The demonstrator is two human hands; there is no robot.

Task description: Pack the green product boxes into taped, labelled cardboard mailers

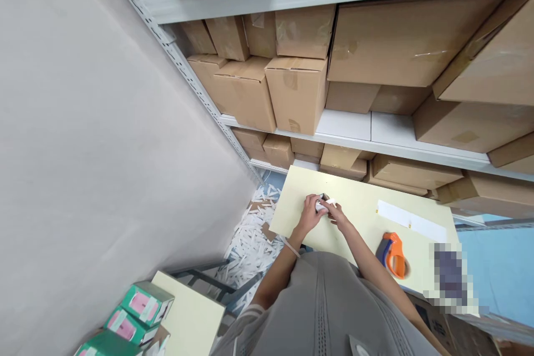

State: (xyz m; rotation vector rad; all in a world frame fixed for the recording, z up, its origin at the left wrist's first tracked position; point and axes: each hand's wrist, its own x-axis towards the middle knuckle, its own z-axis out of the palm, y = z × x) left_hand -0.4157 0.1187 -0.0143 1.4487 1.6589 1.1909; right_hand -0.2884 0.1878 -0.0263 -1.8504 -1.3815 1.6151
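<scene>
Over the pale yellow tabletop (350,200), my left hand (309,213) is closed around a small white-and-dark object (320,205) whose kind I cannot make out. My right hand (337,216) meets it from the other side, fingers bent against the same object. A small white piece (331,201) sticks out by the right fingertips. To the right on the table lie a long white strip (411,221) with small yellow marks and an orange and dark blue tape dispenser (394,256); neither hand touches them.
Shelving (354,142) with cardboard boxes (296,92) rises beyond the table. A grey wall (125,122) stands at left. White paper strips (250,236) litter the floor. Green boxes (144,303) sit beside a second pale board (194,314) at lower left. A blurred dark item (450,272) lies at right.
</scene>
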